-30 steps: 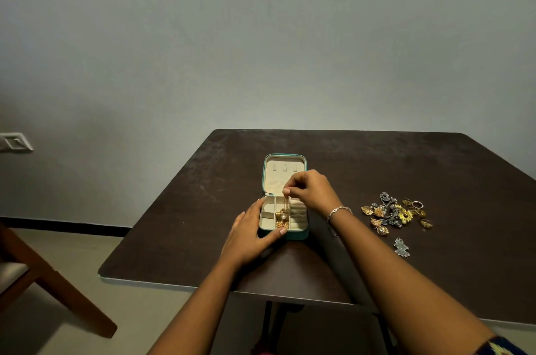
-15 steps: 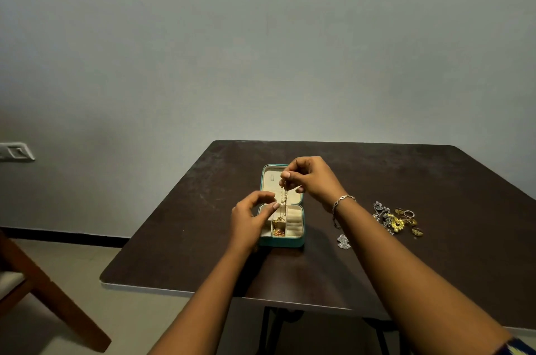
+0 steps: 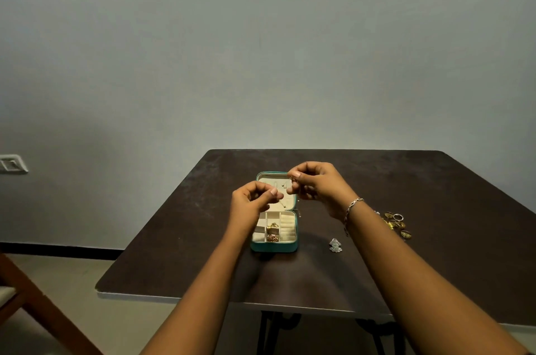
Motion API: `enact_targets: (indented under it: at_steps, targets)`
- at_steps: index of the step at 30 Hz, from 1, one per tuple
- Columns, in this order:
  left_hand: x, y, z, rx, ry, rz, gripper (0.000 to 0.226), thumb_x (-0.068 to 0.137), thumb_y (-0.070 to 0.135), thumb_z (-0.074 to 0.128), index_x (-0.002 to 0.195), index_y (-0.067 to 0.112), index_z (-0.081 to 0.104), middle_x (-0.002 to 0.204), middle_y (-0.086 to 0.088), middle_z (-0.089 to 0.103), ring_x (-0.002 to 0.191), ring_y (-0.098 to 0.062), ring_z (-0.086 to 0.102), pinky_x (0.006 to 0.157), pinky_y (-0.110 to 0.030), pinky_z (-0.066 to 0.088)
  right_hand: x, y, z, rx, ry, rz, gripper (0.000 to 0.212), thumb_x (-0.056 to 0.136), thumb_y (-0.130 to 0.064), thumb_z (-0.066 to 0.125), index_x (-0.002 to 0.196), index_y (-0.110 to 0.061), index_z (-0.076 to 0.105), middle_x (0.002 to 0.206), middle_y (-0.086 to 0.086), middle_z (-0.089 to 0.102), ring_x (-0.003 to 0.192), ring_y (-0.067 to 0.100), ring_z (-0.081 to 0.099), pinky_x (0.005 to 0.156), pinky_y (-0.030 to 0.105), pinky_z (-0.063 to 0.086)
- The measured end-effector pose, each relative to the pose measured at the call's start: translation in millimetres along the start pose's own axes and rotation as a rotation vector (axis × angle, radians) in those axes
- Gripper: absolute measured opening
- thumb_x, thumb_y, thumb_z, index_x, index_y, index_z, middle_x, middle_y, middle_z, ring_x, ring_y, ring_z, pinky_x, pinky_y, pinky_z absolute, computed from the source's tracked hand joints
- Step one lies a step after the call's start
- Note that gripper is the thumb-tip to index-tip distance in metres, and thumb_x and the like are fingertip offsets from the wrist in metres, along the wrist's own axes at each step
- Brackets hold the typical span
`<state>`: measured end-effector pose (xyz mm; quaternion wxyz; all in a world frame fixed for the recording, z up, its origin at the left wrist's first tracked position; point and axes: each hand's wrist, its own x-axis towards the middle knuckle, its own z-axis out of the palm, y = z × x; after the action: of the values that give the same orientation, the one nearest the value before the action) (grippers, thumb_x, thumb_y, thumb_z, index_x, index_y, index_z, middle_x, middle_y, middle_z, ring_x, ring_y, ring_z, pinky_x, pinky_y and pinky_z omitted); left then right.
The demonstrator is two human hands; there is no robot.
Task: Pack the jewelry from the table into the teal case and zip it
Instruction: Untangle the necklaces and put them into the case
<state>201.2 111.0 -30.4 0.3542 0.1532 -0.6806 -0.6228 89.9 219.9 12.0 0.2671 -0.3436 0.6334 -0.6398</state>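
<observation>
The teal case (image 3: 274,247) lies open on the dark table (image 3: 319,276), its cream lid laid back and gold pieces in its middle compartments. Both hands hover above the lid. My left hand (image 3: 251,200) and my right hand (image 3: 316,183) each pinch an end of a thin gold chain (image 3: 282,203) that hangs between them over the lid. A silver pendant (image 3: 335,245) lies right of the case. A pile of gold and silver jewelry (image 3: 396,224) sits further right, partly hidden by my right forearm.
A wooden chair (image 3: 34,308) stands at the lower left beside the table. A wall socket (image 3: 11,163) is on the grey wall at left. The table's near edge runs just below my forearms.
My left hand left the case's side and rose to take the chain's lower end. My right hand lifted the chain up out of the compartment. The camera view tilted upward.
</observation>
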Motion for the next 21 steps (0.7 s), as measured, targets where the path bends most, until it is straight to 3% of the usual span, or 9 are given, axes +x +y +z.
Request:
enact_targets:
  at_steps: [3, 8, 13, 21]
  targets:
    - [-3.2, 12.5, 0.5, -0.183, 0.002, -0.115, 0.008, 0.087, 0.006, 0.055, 0.081, 0.004, 0.06, 0.065, -0.003, 0.071, 0.062, -0.013, 0.068, 0.058, -0.022, 0.054, -5.4, 2.6, -6.3, 0.073, -0.02, 0.118, 0.012, 0.091, -0.008, 0.051, 0.088, -0.007, 0.063, 0.067, 0.006, 0.058, 0.055, 0.01, 0.063, 0.059, 0.023, 0.048]
    - [-6.0, 26.4, 1.8, -0.412, 0.025, -0.25, 0.015, 0.089, 0.007, 0.052, 0.076, 0.008, 0.059, 0.064, -0.004, 0.07, 0.058, -0.014, 0.066, 0.063, -0.029, 0.055, -15.6, 9.3, -15.8, 0.122, -0.031, 0.226, 0.015, 0.092, -0.01, 0.05, 0.089, -0.006, 0.064, 0.065, 0.004, 0.052, 0.045, 0.006, 0.048, 0.05, 0.02, 0.047]
    - [-9.9, 32.6, 4.0, -0.478, 0.029, -0.283, 0.014, 0.09, 0.009, 0.05, 0.078, 0.01, 0.057, 0.066, -0.004, 0.071, 0.055, -0.011, 0.064, 0.059, -0.026, 0.055, -24.5, 19.1, -26.8, 0.2, -0.029, 0.275, 0.017, 0.092, -0.008, 0.049, 0.091, -0.006, 0.066, 0.059, 0.001, 0.052, 0.048, 0.008, 0.047, 0.059, 0.026, 0.046]
    - [-10.8, 39.3, 1.2, -0.507, 0.045, -0.277, 0.013, 0.091, 0.011, 0.049, 0.079, 0.012, 0.056, 0.077, -0.007, 0.073, 0.046, -0.007, 0.054, 0.043, -0.016, 0.042, -32.7, 33.6, -41.7, 0.285, -0.013, 0.304, 0.016, 0.091, -0.013, 0.05, 0.092, -0.004, 0.063, 0.058, 0.001, 0.049, 0.044, 0.007, 0.038, 0.055, 0.024, 0.041]
